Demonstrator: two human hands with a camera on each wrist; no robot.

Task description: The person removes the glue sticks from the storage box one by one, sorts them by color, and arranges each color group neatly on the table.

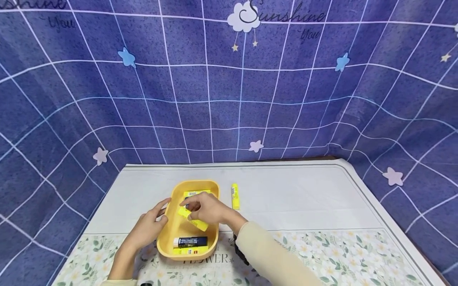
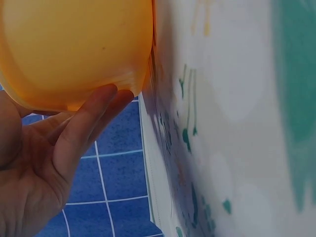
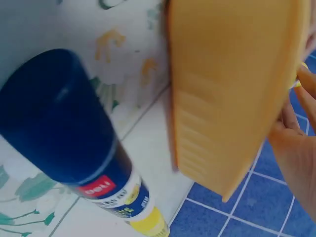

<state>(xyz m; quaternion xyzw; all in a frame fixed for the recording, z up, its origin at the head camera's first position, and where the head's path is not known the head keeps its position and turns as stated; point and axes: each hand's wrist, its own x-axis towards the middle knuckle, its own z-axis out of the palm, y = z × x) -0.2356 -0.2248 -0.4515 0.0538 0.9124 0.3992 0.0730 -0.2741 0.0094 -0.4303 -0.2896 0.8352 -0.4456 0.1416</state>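
your left hand holds the side of the yellow tray, with its fingers against the outside wall, but the low wrist view cuts off part of that hand. your right hand is over the tray and pinches a yellow stick, and the fingers cover some of it. at the far end of the tray another yellow box-like piece peeks out, mostly hidden by your right hand, with a bit of dark blue by it. at the near end a dark blue stick with a white end lies just beside a flat yellow piece. one more bright yellow tube lies on the table, right of the tray. a black thing is half under your sleeve, and you can't tell what it is. in the right wrist view a big blue tube sits close up, its end cut off
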